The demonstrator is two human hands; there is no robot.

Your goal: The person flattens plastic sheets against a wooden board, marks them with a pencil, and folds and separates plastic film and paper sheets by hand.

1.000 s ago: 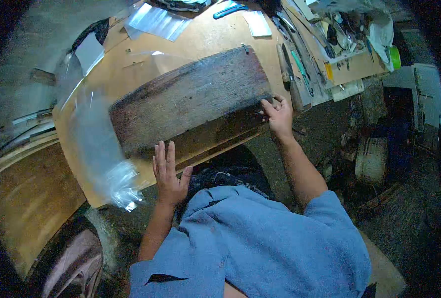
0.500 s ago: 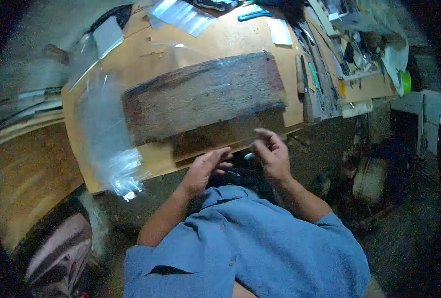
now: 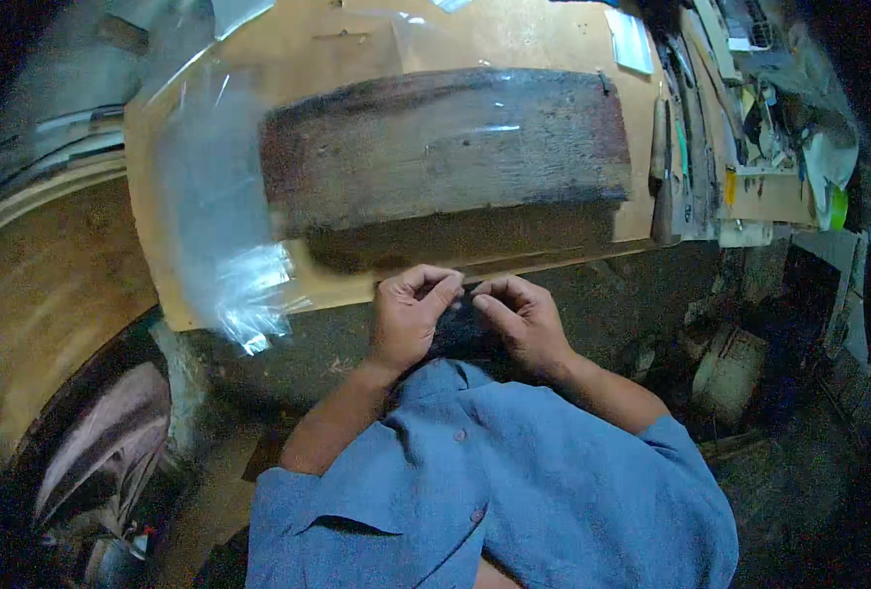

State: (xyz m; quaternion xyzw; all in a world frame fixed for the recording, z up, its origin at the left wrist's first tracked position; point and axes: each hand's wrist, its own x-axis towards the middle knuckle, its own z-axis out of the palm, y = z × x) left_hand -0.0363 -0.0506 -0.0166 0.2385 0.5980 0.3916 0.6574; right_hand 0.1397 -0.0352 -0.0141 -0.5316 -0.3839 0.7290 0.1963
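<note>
My left hand and my right hand are close together just off the front edge of the workbench. Thumb and forefinger of each are pinched, fingertips nearly meeting. Whatever they grip is too small or hidden to name. Below and between them is something dark that I cannot make out. Beyond the hands, a worn, weathered wooden board lies along the bench. To its left is a stack of clear plastic sleeves, with crinkled shiny ends over the front edge.
Long hand tools lie at the bench's right side, beside a tray of small items. A clear packet rests at the back. A drum-like object stands on the floor at right, and draped cloth hangs at lower left.
My hands have come together and their fingers are now pinched. A small white thing seen earlier by my right hand no longer shows clearly. The camera view has shifted.
</note>
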